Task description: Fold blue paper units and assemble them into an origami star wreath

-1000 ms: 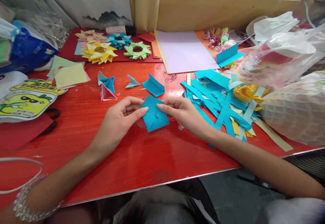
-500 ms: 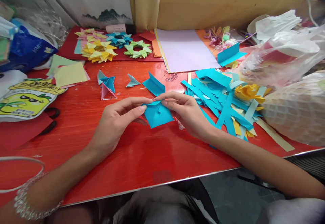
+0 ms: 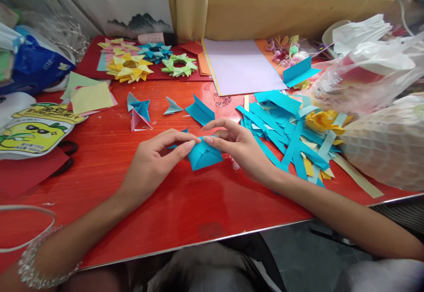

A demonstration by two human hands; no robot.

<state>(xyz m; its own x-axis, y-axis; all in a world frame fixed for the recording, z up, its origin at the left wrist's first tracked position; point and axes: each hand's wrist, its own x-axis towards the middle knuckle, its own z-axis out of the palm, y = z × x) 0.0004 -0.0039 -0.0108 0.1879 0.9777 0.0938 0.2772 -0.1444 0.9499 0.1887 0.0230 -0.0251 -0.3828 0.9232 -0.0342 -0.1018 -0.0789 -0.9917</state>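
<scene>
Here, blue paper: a small folded piece (image 3: 205,156) is up in front of the person, over the near middle of the red table (image 3: 165,214), with crossing creases and flaps on its visible face.
Left hand (image 3: 159,153): fingers pinch the paper's upper left edge, thumb on the near side.
Right hand (image 3: 238,144): the thumb touches the top edge, the index finger arches above it, apart; whether the other fingers grip from behind, I cannot tell.
Behind the hands: a creased blue sheet (image 3: 200,111) lies just beyond, a pale folded piece (image 3: 172,106) left of it, then a blue and pink cluster (image 3: 141,111).
Strips: a loose pile of blue offcuts (image 3: 281,135) spreads right of the right hand, a crumpled yellow paper (image 3: 323,122) at its far right.
Rings: yellow (image 3: 115,69), green (image 3: 191,66) and blue (image 3: 164,52) star-shaped rings sit at the back.
Lilac sheet (image 3: 243,66): flat, right of the rings.
Bracelet (image 3: 33,263): clear beads around the left wrist.
</scene>
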